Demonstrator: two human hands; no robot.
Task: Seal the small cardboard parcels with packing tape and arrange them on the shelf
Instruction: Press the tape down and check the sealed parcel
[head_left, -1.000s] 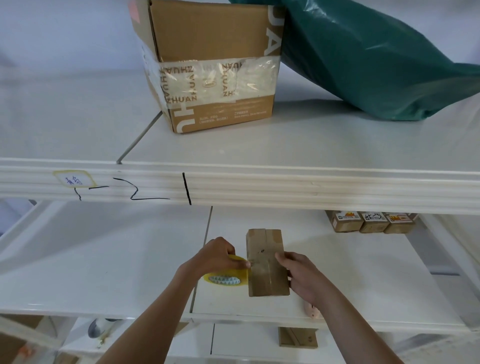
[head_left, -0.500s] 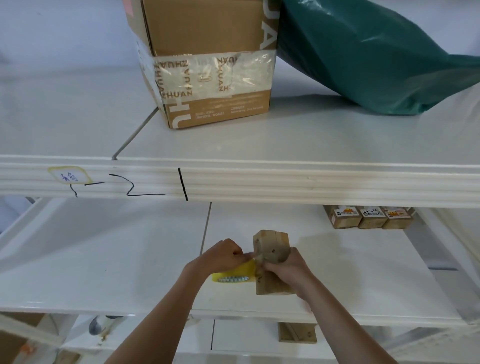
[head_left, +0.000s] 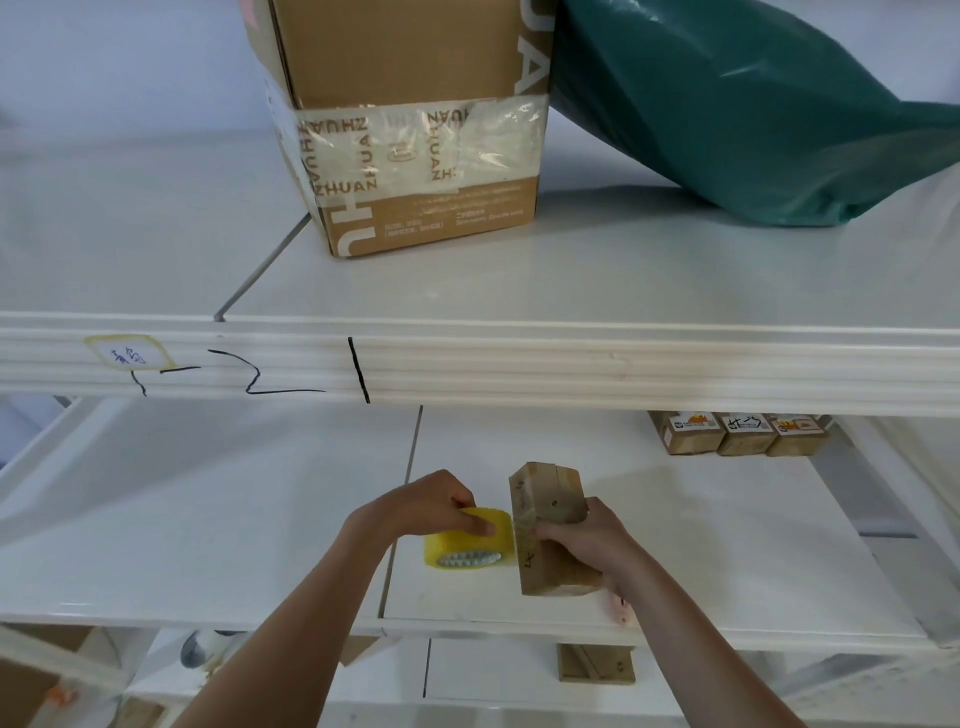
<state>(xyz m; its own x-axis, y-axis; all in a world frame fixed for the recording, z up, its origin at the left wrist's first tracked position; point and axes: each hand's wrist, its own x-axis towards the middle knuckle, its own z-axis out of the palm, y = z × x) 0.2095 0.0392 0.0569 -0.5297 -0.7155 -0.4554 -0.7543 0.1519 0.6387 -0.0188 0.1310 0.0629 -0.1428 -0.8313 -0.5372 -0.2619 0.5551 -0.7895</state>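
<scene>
**Tape roll and small parcel held side by side on the middle shelf**

At the bottom of the frame two bare forearms rise toward the centre. Beneath them, on the lowest visible level, a flat brown cardboard piece (head_left: 596, 669) lies right of centre, and a rounded grey-and-white object (head_left: 205, 647) that is hard to identify sits at lower left.

Just above, in the lower middle of the frame, the left hand (head_left: 423, 506) curls over the top of a yellow tape roll (head_left: 469, 540), its fingers wrapped down the roll's far side and front; the roll rests on the white middle shelf (head_left: 208, 519). Immediately right of it, touching or nearly so, stands the small cardboard parcel (head_left: 545, 525), upright and leaning slightly. The right hand (head_left: 587, 540) grips it from the right, thumb across the front face and fingers round the back. A small pink item (head_left: 623, 608) peeks out beneath the right wrist at the shelf's front edge.

Farther back on the same shelf, at right centre, three small labelled parcels (head_left: 740, 434) sit in a row touching one another, partly under the upper shelf's lip.

That upper shelf's ribbed white front edge (head_left: 571, 364) crosses mid-frame, with a yellow-rimmed label (head_left: 129, 353) and black marker lines at its left. On top, at upper centre, stands a large cardboard box (head_left: 415, 130) banded with printed tape; a dark green plastic bag (head_left: 727, 104) leans against its right side, filling the upper right.
</scene>
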